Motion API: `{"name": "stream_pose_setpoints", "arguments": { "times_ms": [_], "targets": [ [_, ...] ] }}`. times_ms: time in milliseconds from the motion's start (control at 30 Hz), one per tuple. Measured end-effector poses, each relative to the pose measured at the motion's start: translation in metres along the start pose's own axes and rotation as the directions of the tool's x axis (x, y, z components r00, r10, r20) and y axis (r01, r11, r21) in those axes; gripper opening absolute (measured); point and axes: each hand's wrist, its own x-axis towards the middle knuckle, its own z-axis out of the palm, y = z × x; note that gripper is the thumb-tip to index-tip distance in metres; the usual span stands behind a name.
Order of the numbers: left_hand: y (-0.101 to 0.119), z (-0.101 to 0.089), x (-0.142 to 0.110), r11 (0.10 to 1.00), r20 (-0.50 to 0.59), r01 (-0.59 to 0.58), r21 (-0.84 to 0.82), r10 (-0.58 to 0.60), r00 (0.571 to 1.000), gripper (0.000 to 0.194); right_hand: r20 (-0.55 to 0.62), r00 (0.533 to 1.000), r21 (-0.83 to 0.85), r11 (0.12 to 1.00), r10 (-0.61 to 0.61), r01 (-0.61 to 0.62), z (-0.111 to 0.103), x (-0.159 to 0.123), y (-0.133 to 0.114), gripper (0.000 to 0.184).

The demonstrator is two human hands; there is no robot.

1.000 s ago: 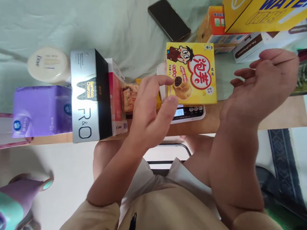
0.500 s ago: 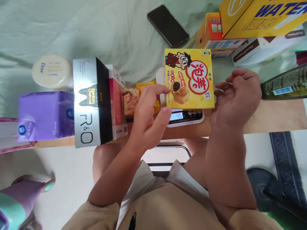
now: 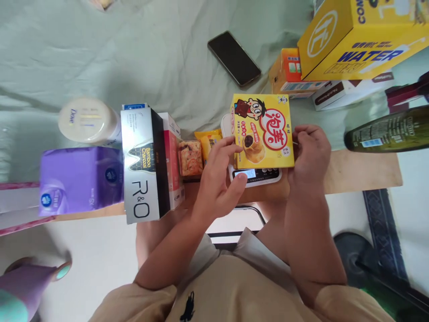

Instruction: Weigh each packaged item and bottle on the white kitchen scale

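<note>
A yellow snack box [image 3: 263, 129] with a cartoon face lies on a small white kitchen scale [image 3: 256, 175] whose display is lit. My left hand [image 3: 219, 181] reaches to the box's left edge, with its forefinger on the box and its thumb by the scale's display, fingers apart. My right hand [image 3: 306, 154] is curled against the box's right edge, its fingertips touching it. Both forearms come up from my lap.
Left of the scale stand small snack packets [image 3: 191, 157], a silver-black toothpaste box [image 3: 142, 163], a purple tissue pack [image 3: 80, 179] and a cream jar [image 3: 89, 120]. A dark phone [image 3: 233, 58] lies behind. Yellow cartons [image 3: 355, 38] and a green bottle [image 3: 385, 132] sit right.
My right hand came down from the raised right side to the snack box's right edge and curled its fingers. The left hand stayed by the box's left edge. The camera view shifted.
</note>
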Motion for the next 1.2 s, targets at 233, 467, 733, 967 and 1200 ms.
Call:
{"name": "stream_pose_setpoints", "arguments": {
  "times_ms": [233,467,733,967,1200],
  "targets": [
    [0.002,-0.004,0.002,0.999,0.059,0.042,0.005,-0.043,0.997,0.044,0.05,0.998,-0.083,0.996,-0.025,0.029,-0.008,0.003,0.01,0.02],
    [0.002,-0.001,0.001,0.999,0.073,0.049,0.012,-0.05,0.996,0.051,0.104,0.99,-0.026,0.995,-0.092,0.096,-0.004,-0.007,0.011,0.021],
    [0.005,0.003,0.0,1.0,0.081,0.025,-0.008,-0.025,0.996,0.06,0.113,0.983,0.147,0.981,-0.142,0.125,0.003,-0.012,0.007,0.042],
    [0.019,0.002,-0.002,0.994,0.066,-0.027,-0.102,0.034,0.997,0.064,-0.017,0.975,0.186,0.958,-0.221,0.22,0.022,-0.029,-0.019,0.042],
    [0.038,0.016,-0.016,0.998,-0.265,-0.042,-0.045,0.028,0.964,0.074,0.087,0.965,0.289,0.933,-0.249,0.214,0.072,-0.005,-0.054,0.02]
  ]
}}
